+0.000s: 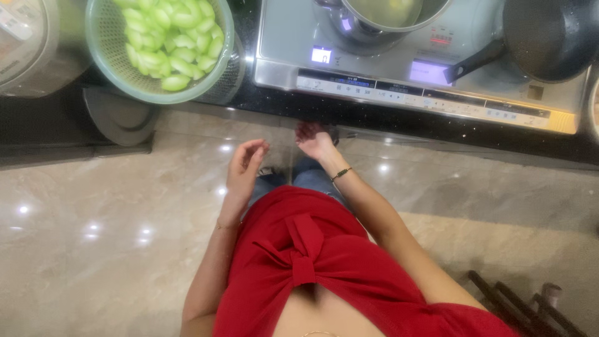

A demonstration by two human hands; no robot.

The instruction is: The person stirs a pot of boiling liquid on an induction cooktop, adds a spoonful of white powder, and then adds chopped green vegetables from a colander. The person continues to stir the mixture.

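My left hand (244, 165) hangs in front of my body below the counter edge, fingers loosely curled and apart, holding nothing. My right hand (314, 140) is just under the black counter edge (387, 122), palm turned up, fingers relaxed and empty, a thin bracelet on the wrist. Above them on the counter sits a silver induction cooktop (349, 68) with lit displays. A steel pot (390, 15) stands on its left zone and a dark frying pan (549, 37) on its right zone, handle pointing left.
A green colander (103, 50) full of cut pale green vegetable pieces (175, 37) rests at the counter's left. A steel appliance (28, 50) stands at far left. The polished stone floor (93, 237) lies below, with a dark rack (518, 306) at the lower right.
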